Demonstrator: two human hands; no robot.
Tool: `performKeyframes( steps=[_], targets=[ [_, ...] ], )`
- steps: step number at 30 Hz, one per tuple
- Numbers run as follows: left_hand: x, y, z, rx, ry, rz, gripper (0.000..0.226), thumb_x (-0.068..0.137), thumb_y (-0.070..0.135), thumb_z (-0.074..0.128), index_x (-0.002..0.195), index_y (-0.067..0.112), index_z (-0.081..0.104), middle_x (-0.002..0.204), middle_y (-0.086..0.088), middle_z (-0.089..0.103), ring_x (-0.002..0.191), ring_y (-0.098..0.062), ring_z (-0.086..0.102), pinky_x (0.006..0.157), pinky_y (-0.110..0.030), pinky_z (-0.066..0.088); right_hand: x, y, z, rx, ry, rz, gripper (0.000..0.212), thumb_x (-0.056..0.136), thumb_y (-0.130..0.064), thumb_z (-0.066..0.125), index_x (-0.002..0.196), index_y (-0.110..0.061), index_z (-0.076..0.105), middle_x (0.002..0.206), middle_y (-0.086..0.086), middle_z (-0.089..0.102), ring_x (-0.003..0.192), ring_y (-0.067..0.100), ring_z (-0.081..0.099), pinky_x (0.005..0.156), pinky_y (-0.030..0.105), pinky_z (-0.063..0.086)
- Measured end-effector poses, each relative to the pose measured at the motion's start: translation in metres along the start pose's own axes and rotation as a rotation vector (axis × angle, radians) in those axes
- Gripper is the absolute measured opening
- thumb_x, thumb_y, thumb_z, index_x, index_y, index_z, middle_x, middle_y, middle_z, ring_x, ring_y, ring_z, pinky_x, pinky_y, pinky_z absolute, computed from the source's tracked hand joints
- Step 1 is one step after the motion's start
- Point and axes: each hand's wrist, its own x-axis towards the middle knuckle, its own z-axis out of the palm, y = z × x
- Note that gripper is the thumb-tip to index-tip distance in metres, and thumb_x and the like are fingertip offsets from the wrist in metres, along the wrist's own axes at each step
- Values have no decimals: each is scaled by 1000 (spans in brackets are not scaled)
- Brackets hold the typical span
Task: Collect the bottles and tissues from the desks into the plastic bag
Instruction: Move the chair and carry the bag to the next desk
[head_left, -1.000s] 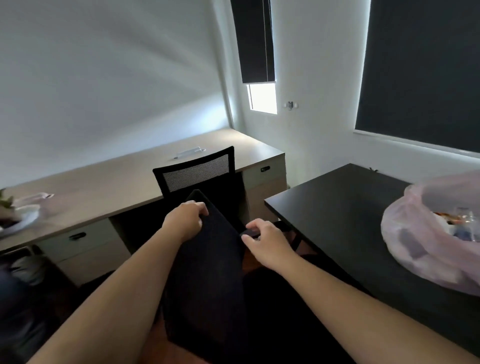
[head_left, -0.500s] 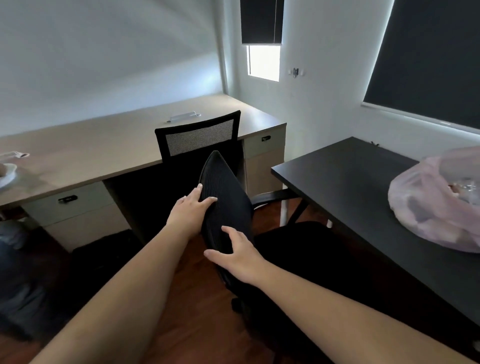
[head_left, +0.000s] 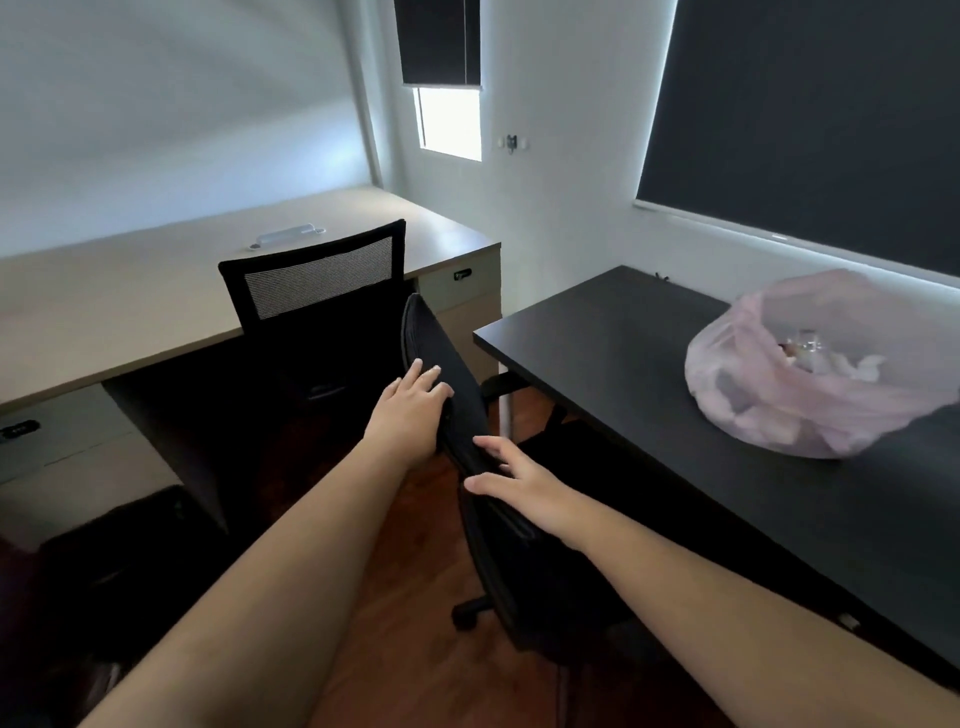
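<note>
Pink plastic bag: one; two hands, left, right, flat, open on chair back.

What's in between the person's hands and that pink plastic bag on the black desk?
In the head view, only bare black desk top lies between the right hand and the plastic bag. Both hands, including the left hand, rest on a chair back.

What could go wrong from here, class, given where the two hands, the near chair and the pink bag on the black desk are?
1. Both hands, left hand and right hand, lie flat on the near chair's backrest without gripping it; a push could roll it into the black desk.
2. The pink plastic bag lies open on its side; a jolt might spill its contents.
3. A white object on the beige desk could be overlooked.
</note>
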Motion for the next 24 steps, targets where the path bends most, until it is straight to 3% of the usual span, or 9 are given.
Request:
performKeyframes(
  steps=[4, 11, 15, 20, 24],
  targets=[
    [22, 41, 4, -22, -3, 91, 54, 84, 17, 56, 136, 20, 41, 151, -1, 31, 148, -21, 3, 118, -39, 14, -12, 0, -46, -19, 35, 93, 61, 79, -39, 66, 135, -35, 42, 147, -2, 36, 132, 14, 39, 111, 33, 32],
    [52, 108, 6, -121, 7, 175, 43, 80, 34, 61, 119, 18, 48, 132, -2, 49, 137, -22, 28, 117, -43, 10, -36, 12, -125, -222, 93, 171, 59, 77, -21, 73, 130, -26, 48, 123, -4, 58, 99, 9, 61, 85, 18, 47],
    [67, 131, 4, -164, -8, 201, 47, 79, 41, 66, 116, 18, 48, 125, -4, 50, 131, -25, 34, 116, -45, 9, -42, 21, -153, -348, 192, 215, 52, 71, -28, 70, 121, -28, 57, 116, -6, 64, 101, 13, 63, 96, 31, 47],
    [82, 153, 5, -181, -21, 215, 47, 75, 43, 71, 109, 20, 49, 120, -3, 52, 129, -26, 35, 116, -46, 9, -48, 33, -181, -429, 267, 213, 36, 63, -38, 68, 98, -36, 63, 101, -13, 66, 89, 5, 63, 77, 22, 48],
    [89, 170, 10, -205, -2, 234, 44, 75, 42, 71, 108, 20, 50, 118, -4, 52, 126, -29, 36, 116, -47, 6, -55, 40, -201, -497, 339, 220, 31, 54, -45, 67, 83, -36, 62, 87, -16, 65, 81, 4, 63, 71, 23, 50]
  ],
)
